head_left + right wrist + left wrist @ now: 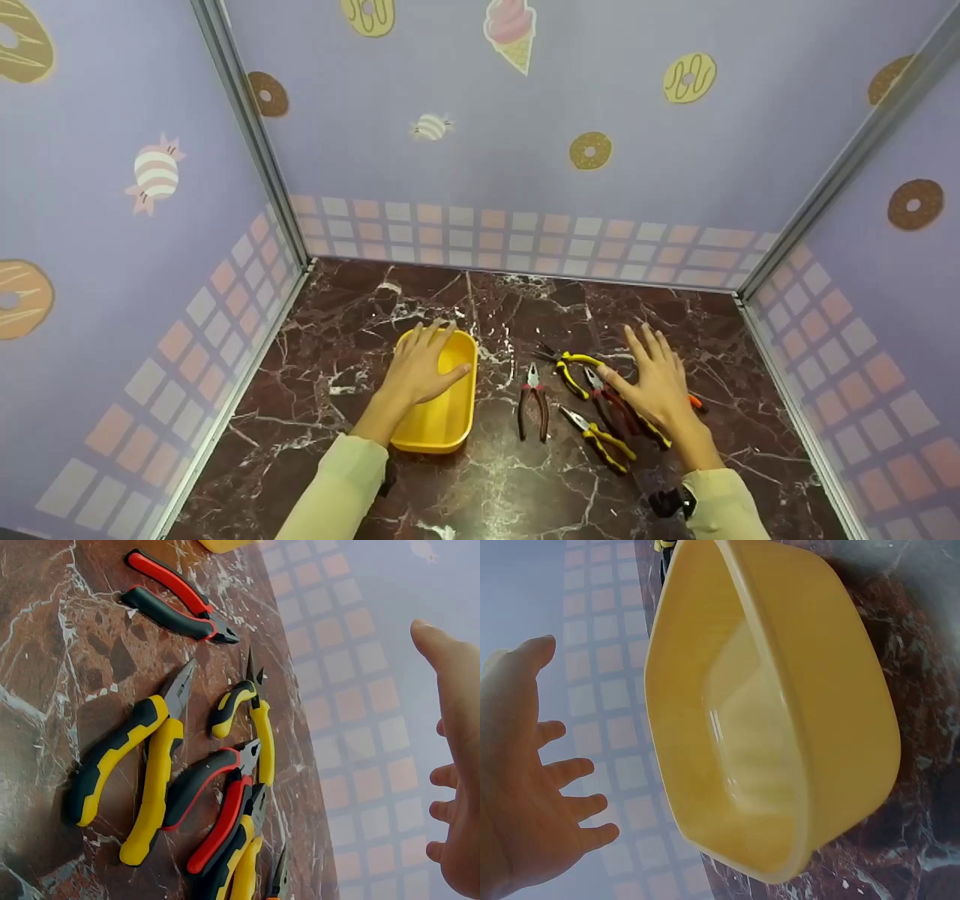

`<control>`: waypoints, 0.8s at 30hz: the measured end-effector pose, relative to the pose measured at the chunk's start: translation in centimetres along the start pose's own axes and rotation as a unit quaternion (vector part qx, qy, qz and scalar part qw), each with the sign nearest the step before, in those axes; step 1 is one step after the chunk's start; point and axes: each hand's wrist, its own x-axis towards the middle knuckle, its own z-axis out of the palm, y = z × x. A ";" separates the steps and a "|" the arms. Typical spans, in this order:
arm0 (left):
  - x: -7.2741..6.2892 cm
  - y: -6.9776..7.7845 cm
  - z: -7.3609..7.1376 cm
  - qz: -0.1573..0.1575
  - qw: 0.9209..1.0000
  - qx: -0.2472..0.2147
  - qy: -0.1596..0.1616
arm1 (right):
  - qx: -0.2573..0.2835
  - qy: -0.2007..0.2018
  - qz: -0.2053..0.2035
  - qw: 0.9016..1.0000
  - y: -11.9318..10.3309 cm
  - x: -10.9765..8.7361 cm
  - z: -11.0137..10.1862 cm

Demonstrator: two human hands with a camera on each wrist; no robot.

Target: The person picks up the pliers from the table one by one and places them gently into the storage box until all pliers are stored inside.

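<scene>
My left hand (426,373) is held with fingers spread over a yellow plastic tub (442,431); the left wrist view shows the hand apart from the tub's rim (769,667). Several pliers lie to the right of the tub. My right hand (658,388), fingers extended, hovers above the right-hand ones and partly hides them. Red-and-black pliers (169,576) lie nearest the tub. Yellow-and-black long-nose pliers (154,780), thin-tipped yellow pliers (262,739), a second red-and-black pair (225,829) and another yellow-and-black pair (244,859) lie close together. An orange handle (696,403) shows beyond the right hand.
Everything lies on a dark red marble-patterned tabletop (300,420). Purple panels with sweets printed on them, such as the back wall (480,157), enclose it at the back and both sides. Metal posts (817,176) stand at the back corners.
</scene>
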 end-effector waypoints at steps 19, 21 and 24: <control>-1.2 -2.9 -1.0 -0.037 0.999 -0.032 -0.019 | 0.018 0.003 -0.020 1.000 -0.8 0.0 1.4; -1.3 -3.1 -1.1 -0.036 0.999 -0.031 -0.015 | 0.017 0.001 -0.019 1.000 -0.9 0.0 1.5; -1.3 -3.2 -1.1 -0.036 0.999 -0.028 -0.012 | 0.017 -0.003 -0.016 1.000 -1.0 0.0 1.5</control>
